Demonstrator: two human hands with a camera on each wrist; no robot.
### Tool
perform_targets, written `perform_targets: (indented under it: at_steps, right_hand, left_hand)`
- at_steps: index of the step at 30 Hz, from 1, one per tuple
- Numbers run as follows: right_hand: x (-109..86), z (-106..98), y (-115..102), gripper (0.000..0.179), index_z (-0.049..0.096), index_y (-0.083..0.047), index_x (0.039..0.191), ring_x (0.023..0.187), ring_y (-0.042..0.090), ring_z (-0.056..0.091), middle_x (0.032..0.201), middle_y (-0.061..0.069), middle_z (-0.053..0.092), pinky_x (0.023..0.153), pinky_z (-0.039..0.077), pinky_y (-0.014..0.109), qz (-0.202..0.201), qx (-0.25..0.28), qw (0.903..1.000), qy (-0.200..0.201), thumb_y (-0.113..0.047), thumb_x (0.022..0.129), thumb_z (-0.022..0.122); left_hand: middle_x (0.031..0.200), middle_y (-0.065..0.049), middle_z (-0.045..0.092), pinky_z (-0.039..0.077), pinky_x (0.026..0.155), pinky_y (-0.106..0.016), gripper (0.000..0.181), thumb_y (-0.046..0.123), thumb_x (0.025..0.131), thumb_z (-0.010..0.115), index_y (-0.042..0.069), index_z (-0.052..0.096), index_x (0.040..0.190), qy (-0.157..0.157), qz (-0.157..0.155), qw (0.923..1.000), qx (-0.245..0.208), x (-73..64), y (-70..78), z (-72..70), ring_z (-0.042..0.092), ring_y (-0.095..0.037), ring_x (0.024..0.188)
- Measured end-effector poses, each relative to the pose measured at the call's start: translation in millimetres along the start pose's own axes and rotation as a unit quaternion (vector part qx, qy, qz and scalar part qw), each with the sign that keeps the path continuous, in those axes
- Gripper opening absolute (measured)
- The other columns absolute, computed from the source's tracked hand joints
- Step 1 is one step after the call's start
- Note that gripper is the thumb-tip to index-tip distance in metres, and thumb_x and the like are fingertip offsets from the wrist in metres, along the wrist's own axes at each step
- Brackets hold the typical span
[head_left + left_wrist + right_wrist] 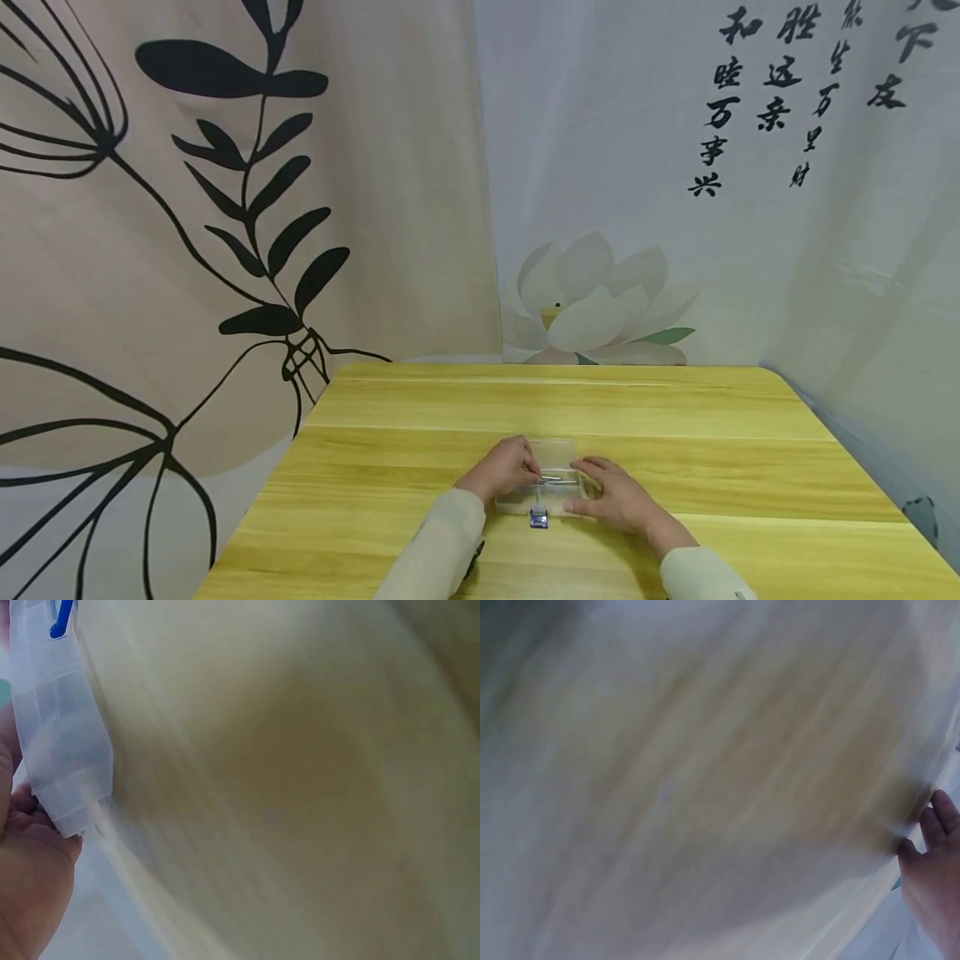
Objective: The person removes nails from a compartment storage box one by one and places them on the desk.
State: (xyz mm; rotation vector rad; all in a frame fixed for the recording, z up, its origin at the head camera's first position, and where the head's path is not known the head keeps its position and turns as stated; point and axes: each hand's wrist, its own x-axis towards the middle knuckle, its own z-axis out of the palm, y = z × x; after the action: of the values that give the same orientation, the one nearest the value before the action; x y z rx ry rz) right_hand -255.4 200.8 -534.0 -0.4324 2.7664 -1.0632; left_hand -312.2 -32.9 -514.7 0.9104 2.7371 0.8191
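Note:
A clear plastic box with its lid raised stands on the table, divided inside. My left hand reaches over its left side, fingertips pinching the end of a thin silver tool above the box; its exact kind cannot be told. Around the right side of the box, my right hand holds it, thumb near the front corner. A small purple-blue piece is at the box's front edge. In the left wrist view, the box's translucent wall partly covers the left hand. The right hand is at the right wrist view's edge.
The yellow wood-grain table spreads around the box. Behind it hangs a printed cloth with dark plants, a white lotus and black characters. A blue piece shows at the box's top in the left wrist view.

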Motion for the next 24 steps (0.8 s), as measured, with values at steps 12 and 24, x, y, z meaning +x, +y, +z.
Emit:
perform_targets:
  at_steps: [12,24]
  right_hand:
    - [-2.0,-1.4,-1.9,0.076,0.052,-0.01,0.144,0.134,0.051,0.035,0.149,0.022,0.039,0.101,0.032,0.069,0.0,0.001,1.0,-0.004,-0.049,0.083,0.077]
    - [-2.5,-3.2,-4.6,0.075,0.053,-0.01,0.143,0.133,0.051,0.035,0.149,0.022,0.04,0.1,0.032,0.069,0.0,0.002,1.0,-0.004,-0.048,0.083,0.077]
  left_hand:
    - [0.086,0.011,0.054,0.044,0.078,-0.023,0.011,0.014,0.088,0.076,0.013,0.077,0.078,-0.004,0.017,0.9997,0.018,-0.9,-2.9,3.2,0.048,-0.004,0.082]
    - [0.087,0.008,0.056,0.045,0.075,-0.02,0.006,0.019,0.086,0.078,0.014,0.081,0.086,-0.017,0.083,0.9881,0.128,-3.2,3.0,-9.1,0.05,-0.004,0.079]
